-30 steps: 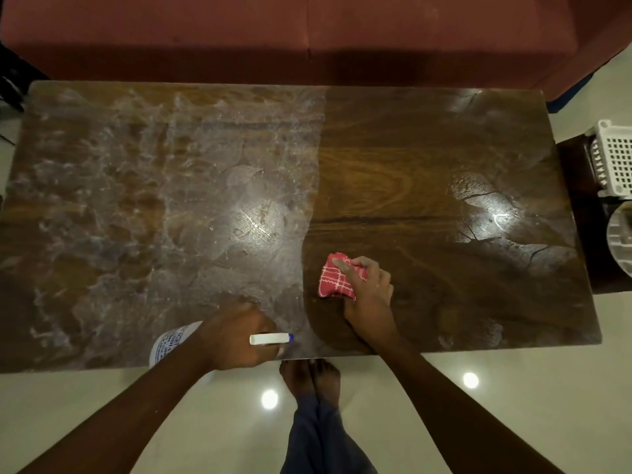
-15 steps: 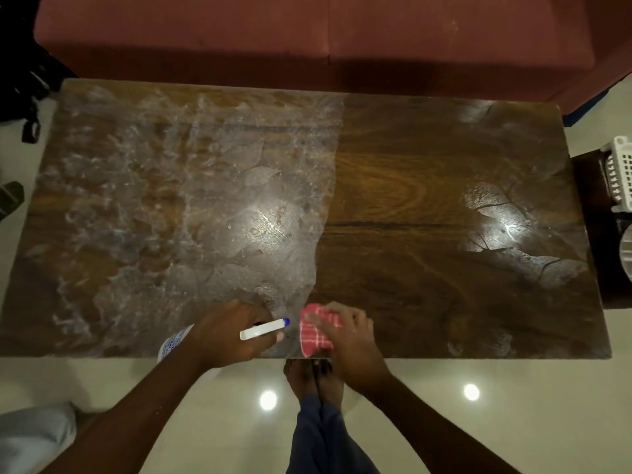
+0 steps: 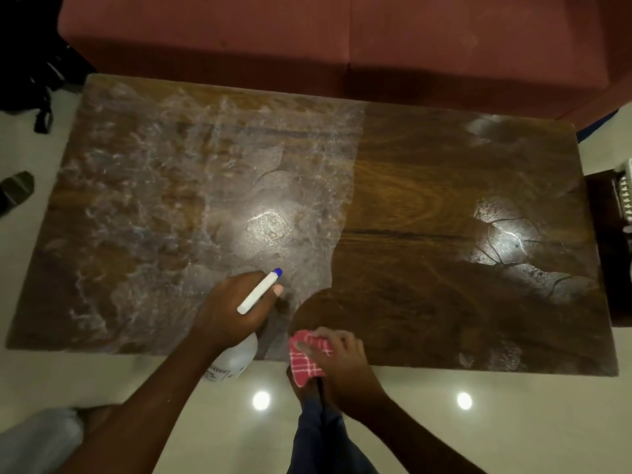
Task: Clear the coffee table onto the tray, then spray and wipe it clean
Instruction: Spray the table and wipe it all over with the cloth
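The wooden coffee table (image 3: 427,186) fills the view. Its left half is covered in whitish spray film, while the right half looks dark and mostly wiped. My left hand (image 3: 229,309) grips a white spray bottle (image 3: 236,359) with a blue-tipped nozzle pointing up and to the right over the table. My right hand (image 3: 342,357) presses a red-and-white checked cloth (image 3: 306,364) on the table's near edge, partly hanging over it. The two hands are close together near the front middle.
A red sofa (image 3: 342,39) runs along the far side of the table. A white basket (image 3: 624,196) sits on a dark side stand at the right edge. A dark sandal (image 3: 15,191) lies on the floor at left. My feet stand just below the near edge.
My right hand dragged the cloth toward me, from mid-table to the near edge. My left hand moved forward over the table and the nozzle swung to point up-right.
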